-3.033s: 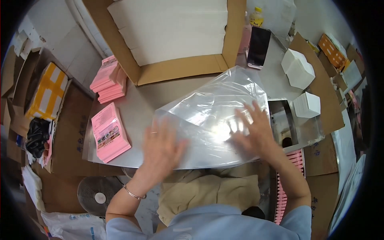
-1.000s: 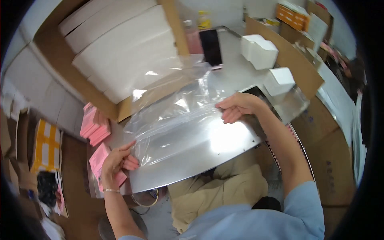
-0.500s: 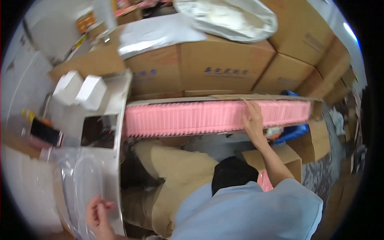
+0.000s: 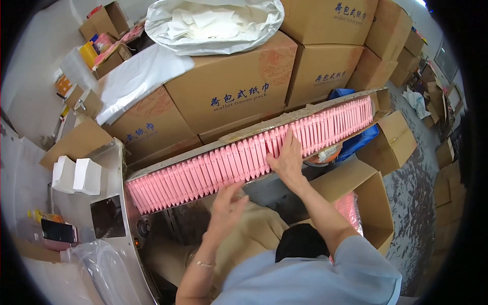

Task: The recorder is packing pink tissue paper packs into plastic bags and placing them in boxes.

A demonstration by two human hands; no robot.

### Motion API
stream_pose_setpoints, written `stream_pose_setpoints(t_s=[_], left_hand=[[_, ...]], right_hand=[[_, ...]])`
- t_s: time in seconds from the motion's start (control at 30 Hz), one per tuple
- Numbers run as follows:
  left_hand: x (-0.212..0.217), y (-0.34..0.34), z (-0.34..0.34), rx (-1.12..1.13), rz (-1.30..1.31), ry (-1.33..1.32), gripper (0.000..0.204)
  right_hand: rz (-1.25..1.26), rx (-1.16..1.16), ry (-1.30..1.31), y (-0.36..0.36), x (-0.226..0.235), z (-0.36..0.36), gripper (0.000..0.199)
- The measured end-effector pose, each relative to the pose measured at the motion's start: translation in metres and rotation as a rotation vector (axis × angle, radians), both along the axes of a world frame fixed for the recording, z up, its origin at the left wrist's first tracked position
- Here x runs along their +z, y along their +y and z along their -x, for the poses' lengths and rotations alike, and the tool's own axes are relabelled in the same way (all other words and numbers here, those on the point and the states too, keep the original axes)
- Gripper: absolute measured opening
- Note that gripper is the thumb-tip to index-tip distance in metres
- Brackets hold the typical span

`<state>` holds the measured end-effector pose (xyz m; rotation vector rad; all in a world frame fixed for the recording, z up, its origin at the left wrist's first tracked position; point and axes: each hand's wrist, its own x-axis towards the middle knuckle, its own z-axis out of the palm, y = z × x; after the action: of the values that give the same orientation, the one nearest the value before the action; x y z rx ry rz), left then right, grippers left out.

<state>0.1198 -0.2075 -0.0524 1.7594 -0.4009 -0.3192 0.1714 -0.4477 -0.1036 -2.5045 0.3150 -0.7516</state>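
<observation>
A long row of pink packets point(image 4: 244, 160) is standing on edge in a shallow cardboard tray point(image 4: 378, 101), running from lower left to upper right in front of a wall of brown cartons point(image 4: 229, 86). The right hand point(image 4: 287, 155) is resting flat on the row near its middle, fingers spread over the packet tops and pressing rather than clenched around anything. The left hand point(image 4: 226, 203) is hovering just below the row, open, with nothing in it and not touching the packets as far as can be seen.

The packets are only leaning on one another, so the main risk is that pulling a batch out of the middle is going to leave a gap and let the neighbours on either side of the right hand topple like dominoes. A grip taken too shallow could also be fanning the bunch, dropping loose packets off the near edge of the tray into the open carton point(image 4: 366, 203) below it, or onto the person's lap. The tray itself is looking thin and is overhanging at its right end, so a hard push may be tilting it.

Well left of the row, a clear plastic bag point(image 4: 104, 269) is lying on the metal bench point(image 4: 114, 168), beside small white boxes point(image 4: 76, 175) and a dark phone point(image 4: 58, 231).
</observation>
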Motion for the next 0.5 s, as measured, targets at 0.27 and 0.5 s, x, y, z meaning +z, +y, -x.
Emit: stream_pose_setpoints(t_s=[0.27,0.5], left_hand=[[-0.049,-0.089,-0.029,0.250,-0.172,-0.623,0.065],[-0.051,-0.099,-0.024,0.305,-0.229,-0.642,0.083]], right_hand=[[-0.003,0.015,-0.159,-0.001,-0.023,-0.004,0.094],[0.011,-0.005,-0.154,0.005,-0.024,-0.006,0.095]])
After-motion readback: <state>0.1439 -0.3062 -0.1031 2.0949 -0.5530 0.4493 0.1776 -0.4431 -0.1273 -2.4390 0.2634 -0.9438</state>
